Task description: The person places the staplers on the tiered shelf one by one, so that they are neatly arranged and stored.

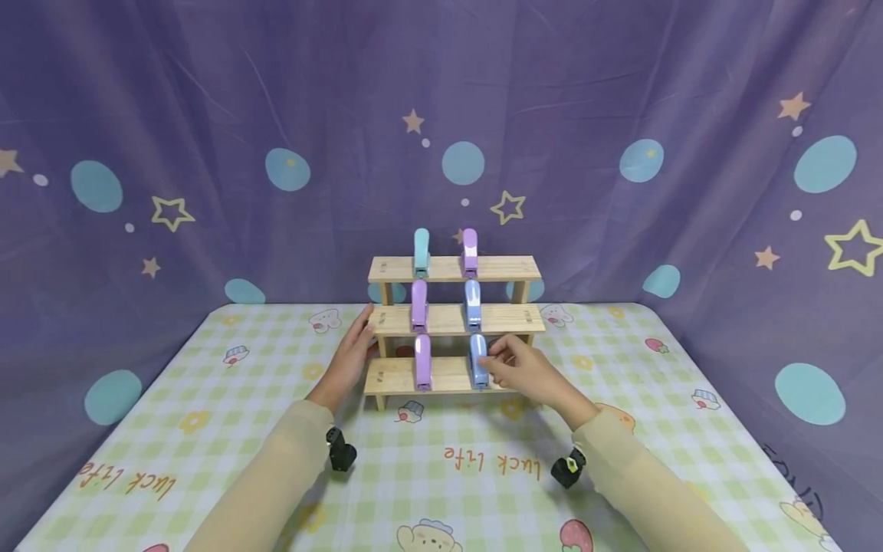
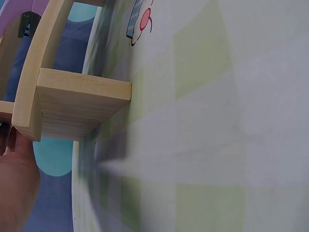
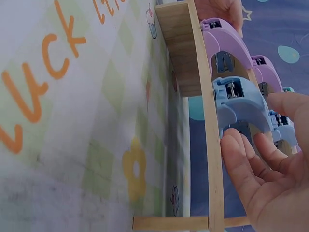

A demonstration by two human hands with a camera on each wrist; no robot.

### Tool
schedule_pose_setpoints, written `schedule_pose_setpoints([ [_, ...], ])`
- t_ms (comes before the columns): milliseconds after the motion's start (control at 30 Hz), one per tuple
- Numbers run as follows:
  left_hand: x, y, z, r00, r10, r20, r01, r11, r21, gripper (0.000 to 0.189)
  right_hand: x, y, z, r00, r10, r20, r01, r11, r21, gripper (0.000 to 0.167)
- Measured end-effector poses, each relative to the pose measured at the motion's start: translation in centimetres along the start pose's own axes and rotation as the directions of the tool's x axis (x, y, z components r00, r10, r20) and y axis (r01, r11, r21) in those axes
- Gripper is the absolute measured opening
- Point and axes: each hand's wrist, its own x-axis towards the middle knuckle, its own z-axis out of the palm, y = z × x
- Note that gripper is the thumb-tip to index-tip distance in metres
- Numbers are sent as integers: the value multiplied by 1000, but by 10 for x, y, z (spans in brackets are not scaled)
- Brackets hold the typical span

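A three-tier wooden display rack (image 1: 448,376) carries upright staplers, two on each tier. On the lowest tier stand a purple stapler (image 1: 423,362) and a light-blue stapler (image 1: 477,369). My right hand (image 1: 527,373) pinches that blue stapler from its right side. In the right wrist view, the thumb overlaps its upper end and the other fingertips (image 3: 232,137) are against its lower side. My left hand (image 1: 348,356) rests along the rack's left side by the middle tier, fingers reaching up its end. The left wrist view shows only part of this hand beside the wood.
The middle tier holds a purple stapler (image 1: 418,307) and a blue stapler (image 1: 472,305); the top tier holds a teal stapler (image 1: 421,253) and a purple stapler (image 1: 470,253). A checked cloth (image 1: 414,502) covers the table, and a purple curtain (image 1: 372,92) hangs behind.
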Motion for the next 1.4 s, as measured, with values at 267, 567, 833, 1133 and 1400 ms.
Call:
schedule_pose_setpoints([
  [267,13,-24,-6,1000,8,-12,-8,1000,-15,55,-1,10,-13,999,-40,1,40,999,-22,33],
  [567,18,-32,-9,999,44,-22,-44,999,4,56,-7,22,-33,1000,-26,-16,26,999,-47,36],
  [833,18,-36,-13,998,52,-22,-52,999,6,56,-16,34,-53,998,-20,-56,13,993,-121,33],
  [1133,12,-31,-24,996,81,-23,-78,991,107,56,-21,48,-70,992,-25,-125,-8,967,-256,30],
  [1400,2,-33,-38,998,55,12,-56,930,364,58,-23,55,-78,983,-89,-159,25,930,-368,23],
])
